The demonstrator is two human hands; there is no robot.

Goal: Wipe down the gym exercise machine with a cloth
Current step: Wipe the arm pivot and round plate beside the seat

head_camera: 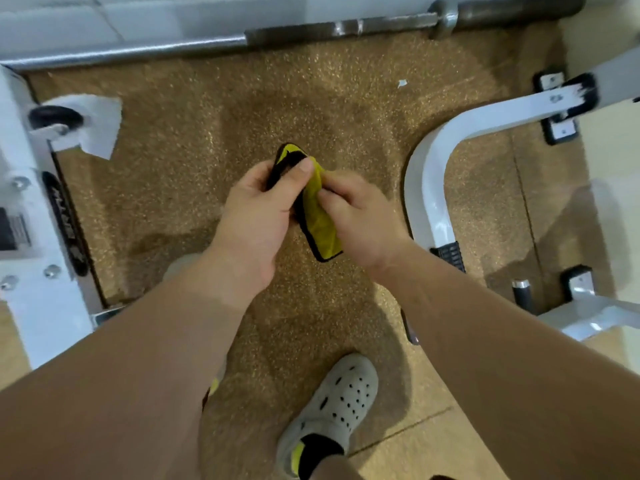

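Yellow black-edged cloth [320,220] is held mid-air over the speckled floor mat [207,116]. It is gripped by the left hand [254,216], thumb curled over its far end, and pinched along its right edge by the right hand [362,216]. Folding is judged to be the step in hand: edges should be squared and a clean yellow face turned outward before the curved white frame tube [427,181], near on the right, is wiped. Long axis runs away from the person, far end tipped left toward the barbell [311,32], near end hanging free.
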